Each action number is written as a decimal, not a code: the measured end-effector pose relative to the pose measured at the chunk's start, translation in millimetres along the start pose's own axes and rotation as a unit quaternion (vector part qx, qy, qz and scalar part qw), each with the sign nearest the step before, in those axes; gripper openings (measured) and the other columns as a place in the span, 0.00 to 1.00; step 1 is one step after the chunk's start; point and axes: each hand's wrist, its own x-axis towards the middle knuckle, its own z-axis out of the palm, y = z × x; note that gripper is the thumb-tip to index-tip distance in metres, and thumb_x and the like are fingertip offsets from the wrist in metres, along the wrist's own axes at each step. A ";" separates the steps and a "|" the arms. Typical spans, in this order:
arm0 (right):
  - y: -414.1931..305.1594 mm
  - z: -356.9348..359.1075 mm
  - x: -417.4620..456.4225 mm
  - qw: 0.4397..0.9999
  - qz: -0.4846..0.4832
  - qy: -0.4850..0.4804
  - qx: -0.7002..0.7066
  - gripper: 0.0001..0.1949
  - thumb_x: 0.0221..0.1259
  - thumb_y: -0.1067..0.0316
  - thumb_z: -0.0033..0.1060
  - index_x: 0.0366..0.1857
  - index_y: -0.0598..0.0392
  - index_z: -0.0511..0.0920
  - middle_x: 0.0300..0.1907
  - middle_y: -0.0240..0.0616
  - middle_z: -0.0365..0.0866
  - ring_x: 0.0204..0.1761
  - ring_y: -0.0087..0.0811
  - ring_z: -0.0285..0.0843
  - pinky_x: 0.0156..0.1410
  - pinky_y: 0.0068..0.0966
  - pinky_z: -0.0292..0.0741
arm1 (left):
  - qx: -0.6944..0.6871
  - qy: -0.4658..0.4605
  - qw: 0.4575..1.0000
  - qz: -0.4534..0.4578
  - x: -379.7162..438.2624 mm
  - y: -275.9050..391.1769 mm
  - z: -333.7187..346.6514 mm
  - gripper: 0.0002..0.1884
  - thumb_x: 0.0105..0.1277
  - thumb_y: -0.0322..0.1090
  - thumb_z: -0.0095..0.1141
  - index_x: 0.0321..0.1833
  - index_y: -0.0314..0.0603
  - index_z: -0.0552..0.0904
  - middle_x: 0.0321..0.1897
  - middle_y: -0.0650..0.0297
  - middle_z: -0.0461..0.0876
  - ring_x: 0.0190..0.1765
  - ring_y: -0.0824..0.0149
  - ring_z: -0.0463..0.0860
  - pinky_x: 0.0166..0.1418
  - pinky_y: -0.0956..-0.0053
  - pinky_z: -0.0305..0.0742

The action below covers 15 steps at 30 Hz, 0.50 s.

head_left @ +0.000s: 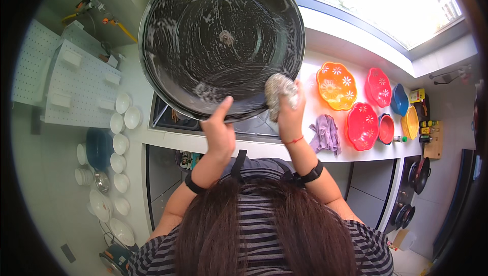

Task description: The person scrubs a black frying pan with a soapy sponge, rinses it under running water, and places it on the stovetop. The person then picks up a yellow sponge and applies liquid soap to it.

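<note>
A large dark round lid or pan (198, 47) with soapy streaks over its surface is tilted up above the sink and counter. My left hand (220, 131) grips its lower rim, thumb over the front; the fingers behind are hidden. In my right hand (291, 112) is a soapy, greyish scrubbing pad (280, 89), pressed at the lower right of the rim. A crumpled purple cloth (326, 134) lies on the white counter to the right of my right hand.
Orange (336, 85) and red (362, 126) flower-shaped plastic baskets stand on the counter at the right, with a yellow basket (410, 122) beyond. White bowls (120, 143) line the left counter. A window (373, 1) is behind, and pans (421, 175) sit at the far right.
</note>
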 end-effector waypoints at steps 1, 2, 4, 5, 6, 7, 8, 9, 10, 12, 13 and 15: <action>-1.5 -4.3 0.7 0.999 -0.014 -0.020 -0.039 0.18 0.65 0.71 0.64 0.56 0.62 0.72 0.45 0.39 0.81 0.49 0.27 0.78 0.58 0.27 0.75 | -0.016 -0.018 1.000 0.004 -4.1 -6.8 3.2 0.32 0.64 0.18 0.64 0.72 0.36 0.70 0.63 0.61 0.76 0.60 0.67 0.78 0.67 0.70 0.74; -3.4 -7.0 1.8 0.996 -0.030 -0.041 -0.077 0.19 0.64 0.72 0.64 0.56 0.62 0.72 0.45 0.41 0.81 0.48 0.29 0.80 0.57 0.28 0.76 | 0.004 -0.032 0.999 0.000 8.0 -11.1 -10.0 0.32 0.65 0.17 0.63 0.72 0.36 0.68 0.66 0.63 0.74 0.63 0.68 0.76 0.70 0.71 0.70; -15.8 -15.7 11.8 0.982 -0.061 -0.076 -0.163 0.22 0.60 0.73 0.66 0.58 0.62 0.72 0.44 0.43 0.82 0.46 0.32 0.82 0.55 0.30 0.78 | 0.016 -0.045 0.999 -0.006 14.5 -3.7 -15.0 0.30 0.65 0.18 0.63 0.71 0.36 0.70 0.64 0.63 0.75 0.63 0.67 0.76 0.69 0.71 0.71; -21.0 -18.9 17.6 0.971 -0.074 -0.095 -0.207 0.23 0.59 0.73 0.67 0.58 0.61 0.72 0.44 0.44 0.82 0.45 0.35 0.84 0.54 0.31 0.79 | 0.024 -0.050 0.998 -0.006 15.1 0.1 -16.7 0.30 0.65 0.18 0.63 0.70 0.36 0.70 0.64 0.63 0.75 0.62 0.67 0.77 0.69 0.71 0.71; -20.9 -23.5 22.3 0.979 -0.087 -0.057 -0.174 0.26 0.54 0.75 0.70 0.59 0.61 0.72 0.44 0.47 0.83 0.43 0.42 0.86 0.50 0.33 0.80 | 0.036 -0.056 0.998 0.008 12.1 2.3 -13.8 0.29 0.65 0.18 0.63 0.69 0.36 0.71 0.62 0.63 0.76 0.62 0.67 0.77 0.68 0.71 0.72; -26.8 -27.5 23.6 0.951 -0.160 -0.009 -0.264 0.27 0.51 0.75 0.71 0.58 0.57 0.74 0.45 0.45 0.84 0.43 0.45 0.86 0.47 0.34 0.81 | 0.046 -0.059 0.997 -0.002 9.4 4.0 -12.8 0.29 0.65 0.18 0.63 0.69 0.36 0.71 0.62 0.63 0.77 0.61 0.67 0.77 0.68 0.71 0.72; -29.1 -28.8 25.4 0.930 -0.185 -0.063 -0.310 0.24 0.50 0.74 0.71 0.55 0.54 0.76 0.45 0.44 0.84 0.44 0.46 0.85 0.47 0.35 0.81 | 0.056 -0.060 0.997 -0.010 7.0 5.7 -12.5 0.28 0.65 0.18 0.63 0.69 0.36 0.72 0.61 0.63 0.77 0.61 0.67 0.78 0.68 0.71 0.72; -30.1 -31.4 24.4 0.905 -0.206 -0.113 -0.354 0.22 0.49 0.73 0.71 0.51 0.52 0.77 0.45 0.43 0.84 0.44 0.46 0.85 0.46 0.35 0.82 | 0.069 -0.064 0.995 -0.021 5.0 7.2 -12.8 0.28 0.65 0.18 0.63 0.68 0.36 0.72 0.60 0.62 0.78 0.61 0.67 0.78 0.68 0.71 0.72; -28.6 -34.8 29.9 0.873 -0.252 -0.145 -0.393 0.20 0.49 0.72 0.71 0.49 0.51 0.78 0.44 0.42 0.85 0.44 0.46 0.85 0.45 0.36 0.82 | 0.090 -0.079 0.993 0.001 6.7 9.3 -12.8 0.27 0.63 0.18 0.64 0.66 0.34 0.74 0.59 0.61 0.80 0.59 0.66 0.80 0.66 0.70 0.74; -22.3 -42.2 59.9 0.793 -0.337 -0.205 -0.463 0.16 0.50 0.70 0.70 0.44 0.48 0.79 0.42 0.40 0.85 0.43 0.45 0.85 0.44 0.37 0.82 | 0.109 -0.127 0.986 -0.010 13.3 20.2 -19.4 0.26 0.62 0.17 0.63 0.64 0.33 0.75 0.58 0.60 0.81 0.59 0.65 0.81 0.65 0.69 0.76; -35.3 -40.7 79.1 0.785 -0.361 -0.165 -0.475 0.12 0.53 0.69 0.68 0.41 0.48 0.79 0.37 0.38 0.85 0.42 0.42 0.86 0.42 0.37 0.82 | 0.121 -0.146 0.982 -0.010 16.1 30.9 -25.2 0.25 0.61 0.16 0.63 0.63 0.33 0.76 0.58 0.59 0.81 0.59 0.64 0.81 0.65 0.69 0.77; -45.5 -51.8 132.3 0.789 -0.369 -0.127 -0.475 0.09 0.55 0.68 0.66 0.40 0.47 0.80 0.35 0.38 0.84 0.41 0.41 0.86 0.42 0.38 0.83 | 0.144 -0.170 0.975 -0.015 19.2 43.8 -24.9 0.25 0.60 0.14 0.62 0.62 0.32 0.77 0.57 0.58 0.82 0.58 0.63 0.83 0.63 0.68 0.78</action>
